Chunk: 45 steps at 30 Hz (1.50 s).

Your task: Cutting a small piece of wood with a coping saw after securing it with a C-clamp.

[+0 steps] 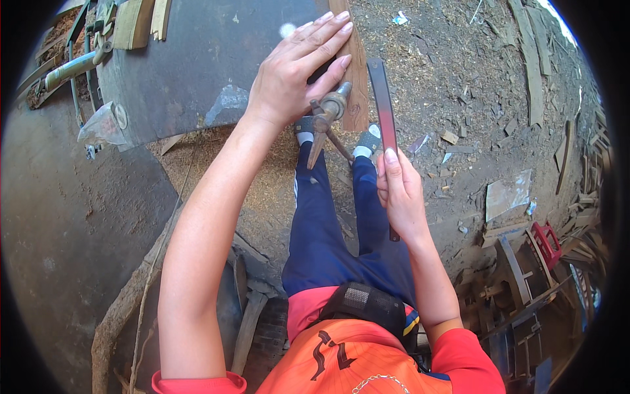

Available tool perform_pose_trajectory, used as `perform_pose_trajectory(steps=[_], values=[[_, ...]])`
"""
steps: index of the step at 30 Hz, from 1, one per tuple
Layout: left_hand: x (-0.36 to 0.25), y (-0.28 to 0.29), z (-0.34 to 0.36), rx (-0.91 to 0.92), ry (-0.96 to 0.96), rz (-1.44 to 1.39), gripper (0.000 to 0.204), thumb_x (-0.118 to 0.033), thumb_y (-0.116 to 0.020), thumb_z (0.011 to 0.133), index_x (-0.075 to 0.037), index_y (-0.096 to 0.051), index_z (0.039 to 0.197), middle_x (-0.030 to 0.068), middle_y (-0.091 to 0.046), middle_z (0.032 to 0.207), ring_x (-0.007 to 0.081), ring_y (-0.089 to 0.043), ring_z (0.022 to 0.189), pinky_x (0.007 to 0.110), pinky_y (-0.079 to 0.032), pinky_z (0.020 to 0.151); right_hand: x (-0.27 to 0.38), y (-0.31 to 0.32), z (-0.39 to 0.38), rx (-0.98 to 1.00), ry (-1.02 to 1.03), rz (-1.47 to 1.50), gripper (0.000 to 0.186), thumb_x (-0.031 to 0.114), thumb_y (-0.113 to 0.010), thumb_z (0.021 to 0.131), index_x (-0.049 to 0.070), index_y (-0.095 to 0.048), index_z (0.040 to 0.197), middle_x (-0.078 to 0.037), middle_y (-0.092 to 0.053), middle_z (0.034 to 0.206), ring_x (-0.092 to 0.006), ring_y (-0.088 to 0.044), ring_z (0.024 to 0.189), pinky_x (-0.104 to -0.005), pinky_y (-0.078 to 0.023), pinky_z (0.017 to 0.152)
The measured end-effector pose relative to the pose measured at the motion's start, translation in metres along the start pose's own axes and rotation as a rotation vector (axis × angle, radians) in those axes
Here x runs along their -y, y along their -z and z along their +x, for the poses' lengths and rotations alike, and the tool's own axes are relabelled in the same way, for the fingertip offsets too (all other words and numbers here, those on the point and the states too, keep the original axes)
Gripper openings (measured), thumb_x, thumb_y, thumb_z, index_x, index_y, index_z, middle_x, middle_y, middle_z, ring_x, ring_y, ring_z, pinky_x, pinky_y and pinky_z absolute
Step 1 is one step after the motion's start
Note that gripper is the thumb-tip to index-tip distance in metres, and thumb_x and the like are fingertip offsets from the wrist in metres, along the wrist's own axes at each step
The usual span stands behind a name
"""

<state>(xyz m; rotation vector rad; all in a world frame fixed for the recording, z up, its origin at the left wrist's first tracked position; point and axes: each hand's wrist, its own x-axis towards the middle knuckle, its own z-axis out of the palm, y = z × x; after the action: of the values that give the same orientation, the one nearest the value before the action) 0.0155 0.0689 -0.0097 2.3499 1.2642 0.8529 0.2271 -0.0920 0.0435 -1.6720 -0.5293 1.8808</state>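
Two bare hands are working at the edge of one dark worktop (177,79), seen from above by the person wearing an orange shirt (328,361). The left hand (292,72) is stretching forward with its four fingers long and close together and the thumb set slightly apart, its fingertips lying over one reddish-brown wooden board (357,82); how hard they are pressing, I cannot tell. The right hand (401,194) is closing around one flat, narrow bar (382,105), black at both ends and red between, with the thumb lying along its face. The bar is pointing away from the body, just right of the board, with a narrow gap separating the two. One metal screw clamp (331,108) is sitting below the left hand, beside the board's near end. The worktop's near edge is running across just left of the clamp, and one clear plastic bag (104,126) is hanging at its left corner. Two shoes, left (304,125) and right (369,139), are standing below. Right of the bar, open ground (446,85) is stretching away, bearing shavings and chips, leaving sideways room for the right hand; one red plastic stool (546,244) is standing well apart.
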Motion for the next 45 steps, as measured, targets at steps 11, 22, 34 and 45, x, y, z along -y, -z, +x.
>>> perform_pose_trajectory(steps=[11, 22, 34, 45], values=[[-0.001, 0.0, 0.001, 0.057, -0.001, 0.001, 0.047, -0.018, -0.076, 0.097, -0.01, -0.07, 0.143, 0.0093, -0.066, 0.149, 0.0289, -0.061, 0.14, 0.043, -0.049, 0.118, 0.006, 0.001, 0.003, 0.139, -0.105, 0.232, 0.034, 0.036, -0.042, 0.119, 0.011, -0.052, 0.098, 0.008, -0.038, 0.069, -0.0015, -0.03, 0.054, -0.022, -0.024, 0.047], [-0.003, 0.001, 0.0, 0.02, 0.007, 0.045, 0.044, -0.027, -0.075, 0.099, -0.016, -0.071, 0.141, 0.0043, -0.067, 0.148, 0.0245, -0.062, 0.139, 0.04, -0.05, 0.115, 0.016, -0.002, 0.002, 0.162, -0.037, 0.205, 0.037, 0.035, -0.037, 0.119, 0.005, -0.055, 0.106, 0.0, -0.049, 0.064, -0.0075, -0.043, 0.046, -0.024, -0.039, 0.044], [-0.002, 0.006, 0.007, 0.095, -0.036, 0.014, 0.045, -0.016, -0.073, 0.098, -0.001, -0.068, 0.14, 0.0152, -0.064, 0.149, 0.0314, -0.061, 0.14, 0.041, -0.05, 0.116, 0.024, -0.003, 0.004, 0.183, 0.022, 0.136, 0.036, 0.033, -0.038, 0.119, 0.005, -0.058, 0.109, -0.001, -0.053, 0.063, -0.0068, -0.045, 0.048, -0.0228, -0.039, 0.047], [-0.011, 0.013, 0.01, 0.127, 0.025, 0.032, 0.046, -0.016, -0.072, 0.099, -0.002, -0.067, 0.142, 0.0152, -0.064, 0.15, 0.0306, -0.06, 0.14, 0.041, -0.049, 0.117, 0.027, -0.015, -0.005, -0.05, 0.212, -0.467, 0.036, 0.018, -0.045, 0.115, 0.008, -0.051, 0.149, -0.008, -0.065, 0.067, -0.0178, -0.066, 0.057, -0.0355, -0.049, 0.054]])
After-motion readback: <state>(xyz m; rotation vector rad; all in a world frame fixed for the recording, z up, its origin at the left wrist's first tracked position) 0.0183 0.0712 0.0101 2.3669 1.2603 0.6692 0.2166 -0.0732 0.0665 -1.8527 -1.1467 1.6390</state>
